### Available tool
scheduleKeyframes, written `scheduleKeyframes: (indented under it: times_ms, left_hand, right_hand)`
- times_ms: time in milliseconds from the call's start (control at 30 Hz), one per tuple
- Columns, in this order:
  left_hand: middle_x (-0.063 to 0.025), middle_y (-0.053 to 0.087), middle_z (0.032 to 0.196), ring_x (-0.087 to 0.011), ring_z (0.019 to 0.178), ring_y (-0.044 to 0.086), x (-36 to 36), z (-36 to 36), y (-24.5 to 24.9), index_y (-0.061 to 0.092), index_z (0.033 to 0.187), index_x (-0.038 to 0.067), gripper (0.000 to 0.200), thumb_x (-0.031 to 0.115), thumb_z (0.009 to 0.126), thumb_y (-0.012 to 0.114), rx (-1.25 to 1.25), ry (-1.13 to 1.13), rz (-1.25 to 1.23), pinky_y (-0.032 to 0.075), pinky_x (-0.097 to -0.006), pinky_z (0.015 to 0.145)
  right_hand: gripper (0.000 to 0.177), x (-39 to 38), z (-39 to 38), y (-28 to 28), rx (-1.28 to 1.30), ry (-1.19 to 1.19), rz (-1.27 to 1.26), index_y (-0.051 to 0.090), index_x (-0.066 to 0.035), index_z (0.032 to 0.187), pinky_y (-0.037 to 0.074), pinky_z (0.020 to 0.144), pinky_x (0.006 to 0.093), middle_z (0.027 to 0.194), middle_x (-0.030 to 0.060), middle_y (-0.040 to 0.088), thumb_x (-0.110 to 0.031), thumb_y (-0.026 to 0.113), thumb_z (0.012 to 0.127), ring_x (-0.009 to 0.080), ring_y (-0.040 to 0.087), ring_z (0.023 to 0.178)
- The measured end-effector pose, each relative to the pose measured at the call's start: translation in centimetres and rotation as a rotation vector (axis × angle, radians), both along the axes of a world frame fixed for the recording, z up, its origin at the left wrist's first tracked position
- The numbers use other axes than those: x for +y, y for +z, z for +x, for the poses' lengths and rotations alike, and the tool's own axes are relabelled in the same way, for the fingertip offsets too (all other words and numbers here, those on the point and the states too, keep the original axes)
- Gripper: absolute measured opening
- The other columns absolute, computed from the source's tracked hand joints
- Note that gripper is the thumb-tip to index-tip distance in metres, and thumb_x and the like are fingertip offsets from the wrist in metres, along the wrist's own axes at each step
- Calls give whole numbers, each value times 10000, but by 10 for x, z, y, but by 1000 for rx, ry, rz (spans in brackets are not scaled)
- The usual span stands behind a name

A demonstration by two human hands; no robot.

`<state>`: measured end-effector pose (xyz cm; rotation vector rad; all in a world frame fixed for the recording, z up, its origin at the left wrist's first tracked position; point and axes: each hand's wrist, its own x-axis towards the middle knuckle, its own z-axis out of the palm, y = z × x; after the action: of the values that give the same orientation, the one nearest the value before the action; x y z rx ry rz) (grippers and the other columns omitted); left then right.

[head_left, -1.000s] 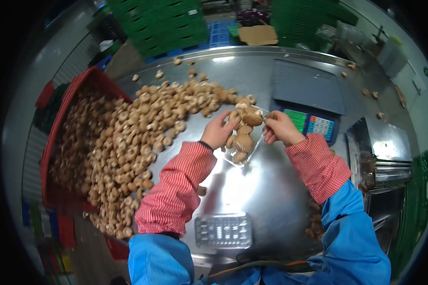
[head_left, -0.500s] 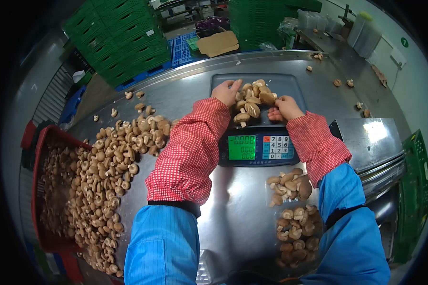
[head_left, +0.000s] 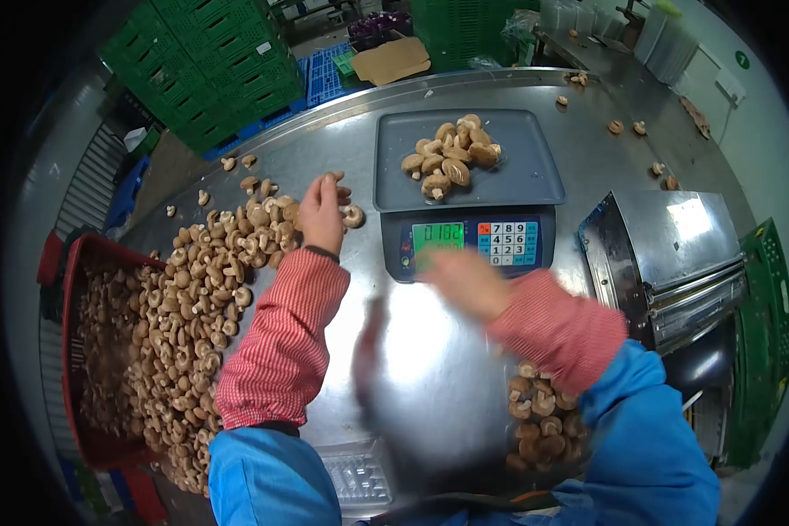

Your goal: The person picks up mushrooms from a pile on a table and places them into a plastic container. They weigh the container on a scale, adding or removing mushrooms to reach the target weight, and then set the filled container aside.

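My left hand (head_left: 324, 213) hovers at the right edge of the loose shiitake mushroom pile (head_left: 188, 329), fingers loosely bent and apart with nothing visible in them. A single mushroom (head_left: 353, 216) lies beside that hand. Smeared by motion, my right hand (head_left: 466, 282) passes in front of the digital scale (head_left: 545, 244), covering part of its keypad and green display; its fingers are unclear. On the scale's grey tray (head_left: 526, 180) sits a cluster of mushrooms (head_left: 456, 158), with clear plastic edges showing around it. The display reads about 0.182.
A tipped red crate (head_left: 72, 351) borders the pile at left. Near me lies a clear plastic tray (head_left: 357, 478). Grouped mushrooms (head_left: 548, 430) sit below my right forearm. A metal machine (head_left: 675, 241) stands at right, green crates (head_left: 202, 70) beyond the table.
Both hands have left the mushrooms on the scale tray. My left hand moved left toward the pile, my right hand down toward me. The display changed from -0.008 to about 0.182.
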<state>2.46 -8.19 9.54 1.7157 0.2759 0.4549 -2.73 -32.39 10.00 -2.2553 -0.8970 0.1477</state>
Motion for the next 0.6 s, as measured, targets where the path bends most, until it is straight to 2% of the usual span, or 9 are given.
scheduleKeyframes:
  times_ms: [67,133,200,267,400,467,500,567,600]
  left_hand:
    - [-28,638,866,-100,762,592,7,-18,-3,634,1074,75,339,348,990,453,8,-1,-4,447,-234,599]
    - [-14,631,839,-88,735,585,11,-33,-5,633,1060,67,305,318,982,478,-2,-3,10,447,-222,592]
    - [-11,626,809,-84,712,573,12,-46,-5,630,1050,55,287,292,975,486,-2,8,35,442,-220,586]
    - [-8,632,804,-83,706,576,13,-60,-5,627,1056,59,249,259,963,512,22,-3,-5,447,-220,589]
    - [-34,646,819,-96,691,586,28,-86,-16,624,1050,52,210,215,957,530,191,-108,-45,466,-227,577]
    - [-31,647,826,-91,673,575,31,-91,-27,625,1065,48,214,203,955,526,194,-188,-62,454,-214,558]
    - [-29,647,829,-85,669,567,28,-88,-30,623,1087,45,223,195,950,531,181,-228,-43,442,-202,549]
    - [-35,647,837,-80,661,558,7,-78,-21,610,1132,26,263,180,928,549,124,-254,-2,439,-200,545]
    - [-37,647,839,-80,655,555,-6,-67,-18,604,1146,19,280,176,919,555,87,-267,20,439,-202,537]
  right_hand:
    - [495,50,-42,-31,96,188,-184,477,-56,1194,516,689,408,974,223,578,-352,613,821,356,631,855]
    - [667,100,-68,-39,190,171,-241,392,-103,1329,514,711,446,1100,234,533,-451,623,808,360,633,861]
    - [719,150,-82,-46,222,221,-421,373,-153,1382,505,810,474,1203,223,478,-517,613,811,349,622,960]
    - [459,179,-104,-73,122,290,-281,620,-192,1136,525,789,424,1081,117,634,-520,591,817,308,641,901]
    - [221,195,-99,-98,139,459,-564,682,-191,1006,533,692,392,1007,78,661,-296,536,877,265,640,899]
    - [196,139,-65,-40,-68,287,-492,679,-113,914,524,634,385,926,87,663,-216,518,871,270,648,831]
    - [128,111,-40,-28,-333,155,-315,671,-75,784,519,634,413,795,108,669,-165,583,764,274,663,734]
    - [152,58,19,19,-432,-138,-51,605,-66,789,491,584,388,724,142,604,-171,522,861,312,614,668]
    - [163,33,51,32,-417,-286,-43,607,-58,839,486,619,414,766,170,606,-189,517,871,329,615,731]
